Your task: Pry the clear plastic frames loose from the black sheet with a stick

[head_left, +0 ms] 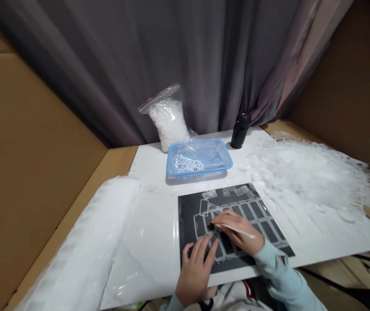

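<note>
Right hand [233, 231] pinches a white stick [241, 232] over the black mat [187, 211] near the table [146, 224] front edge, left hand [195, 272] spread open on it.

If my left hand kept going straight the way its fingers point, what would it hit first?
Probably the right hand, which holds a thin white stick, just past the fingertips of the left hand; depth is hard to judge here.

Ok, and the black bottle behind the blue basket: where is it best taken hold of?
Around the body of the black bottle, coming from the near side, right of the blue basket. It stands upright and narrow, so a hand can wrap it, and that approach avoids the basket.
</note>
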The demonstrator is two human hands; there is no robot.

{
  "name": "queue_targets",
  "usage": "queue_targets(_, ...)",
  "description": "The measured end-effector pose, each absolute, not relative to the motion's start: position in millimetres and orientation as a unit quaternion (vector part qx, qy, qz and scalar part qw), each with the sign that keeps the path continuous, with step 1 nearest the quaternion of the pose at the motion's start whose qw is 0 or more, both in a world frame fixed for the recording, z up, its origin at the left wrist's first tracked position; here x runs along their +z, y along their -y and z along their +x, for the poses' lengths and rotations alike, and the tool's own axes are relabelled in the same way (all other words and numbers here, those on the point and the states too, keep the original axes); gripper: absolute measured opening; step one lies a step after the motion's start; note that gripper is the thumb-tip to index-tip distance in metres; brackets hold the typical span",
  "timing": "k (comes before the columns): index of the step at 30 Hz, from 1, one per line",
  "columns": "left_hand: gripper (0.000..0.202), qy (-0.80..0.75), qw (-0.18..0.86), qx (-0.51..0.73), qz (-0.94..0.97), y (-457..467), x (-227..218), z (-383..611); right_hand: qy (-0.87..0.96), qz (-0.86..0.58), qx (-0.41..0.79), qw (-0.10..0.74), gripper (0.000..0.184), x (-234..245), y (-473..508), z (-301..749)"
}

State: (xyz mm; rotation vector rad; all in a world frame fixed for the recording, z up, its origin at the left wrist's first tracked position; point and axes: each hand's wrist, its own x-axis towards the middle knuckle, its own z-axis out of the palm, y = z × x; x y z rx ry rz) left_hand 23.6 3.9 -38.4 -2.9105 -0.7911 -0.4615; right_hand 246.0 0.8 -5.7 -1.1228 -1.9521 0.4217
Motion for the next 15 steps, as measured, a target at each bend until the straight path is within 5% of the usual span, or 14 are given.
queue_targets(15,0.055,0.203,0.090,-0.228,-0.948,-8.6,-35.0,23.4,0.749,-0.411,0.287,0.433,0.023,-21.2,4.2,253.5)
